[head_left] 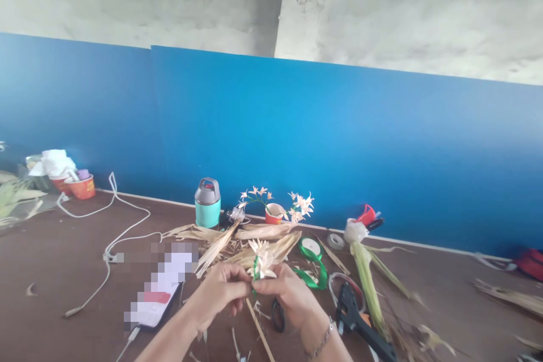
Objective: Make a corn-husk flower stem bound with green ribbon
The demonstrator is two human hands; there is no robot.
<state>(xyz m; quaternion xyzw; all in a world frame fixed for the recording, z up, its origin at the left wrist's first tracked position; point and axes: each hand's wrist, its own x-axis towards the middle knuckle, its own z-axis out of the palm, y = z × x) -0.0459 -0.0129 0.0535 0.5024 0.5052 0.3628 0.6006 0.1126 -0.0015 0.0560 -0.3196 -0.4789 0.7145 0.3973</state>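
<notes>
Between my two hands stands a cream flower spray (262, 257) with a green-wrapped stem, its petals pointing up and away from me. My left hand (224, 289) pinches at the stem from the left, fingers curled in. From the other side, my right hand (288, 293) closes its thumb and fingers on the same stem just under the blossoms. Behind the right hand lies a roll of green ribbon (324, 277), partly unwound. Dried corn husks (271, 249) spread out beyond the flower. Below the hands, a dark scissors handle (278, 315) shows in part.
A black glue gun (360, 322) lies right of my right wrist. At left are a phone (163, 294) and a white cable (127, 232). Toward the blue panel (263, 124) stand a teal flask (207, 212) and a paper cup (275, 216) with finished flower sprays (301, 206).
</notes>
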